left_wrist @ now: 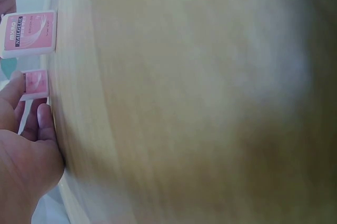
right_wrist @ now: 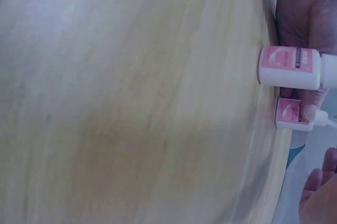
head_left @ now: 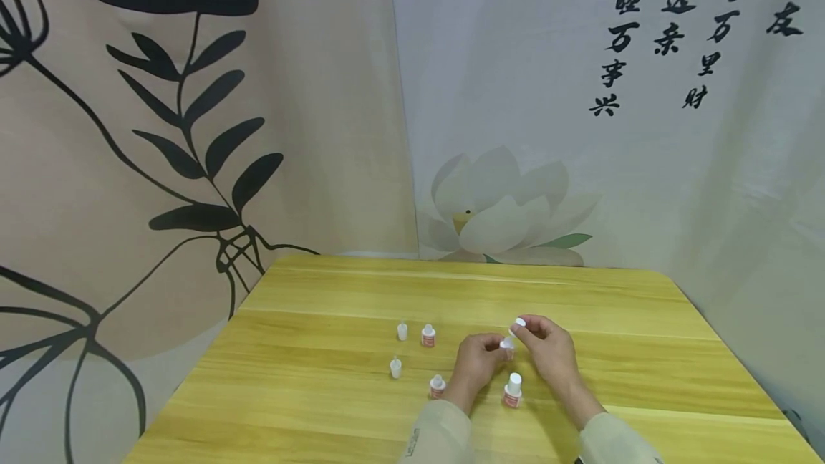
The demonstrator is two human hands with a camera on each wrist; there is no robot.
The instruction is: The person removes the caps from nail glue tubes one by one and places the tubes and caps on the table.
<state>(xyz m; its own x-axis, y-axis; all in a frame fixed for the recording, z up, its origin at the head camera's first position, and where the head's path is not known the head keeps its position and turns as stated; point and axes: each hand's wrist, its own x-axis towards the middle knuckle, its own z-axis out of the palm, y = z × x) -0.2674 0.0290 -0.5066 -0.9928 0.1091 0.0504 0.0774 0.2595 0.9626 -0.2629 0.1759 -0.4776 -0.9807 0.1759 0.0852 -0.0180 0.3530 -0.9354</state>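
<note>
In the head view my left hand [head_left: 477,364] grips a small nail glue bottle [head_left: 507,351] with a pink label, low over the table. Its white nozzle shows uncapped in the right wrist view, where the same bottle [right_wrist: 288,112] stands upright. My right hand [head_left: 553,355] pinches a white cap [head_left: 519,322] just above and right of that nozzle, apart from it. Nearer to me stands a capped nail glue bottle [head_left: 512,392], between the two forearms. The left wrist view shows its label [left_wrist: 32,32] in front of the held bottle [left_wrist: 36,84].
Left of my hands stand two uncapped bottles, one farther back [head_left: 428,336] and one nearer [head_left: 437,387], partly behind my left wrist. Farther left are two small white caps, a back one [head_left: 402,332] and a front one [head_left: 396,368]. A patterned curtain [head_left: 335,127] hangs behind the wooden table [head_left: 309,392].
</note>
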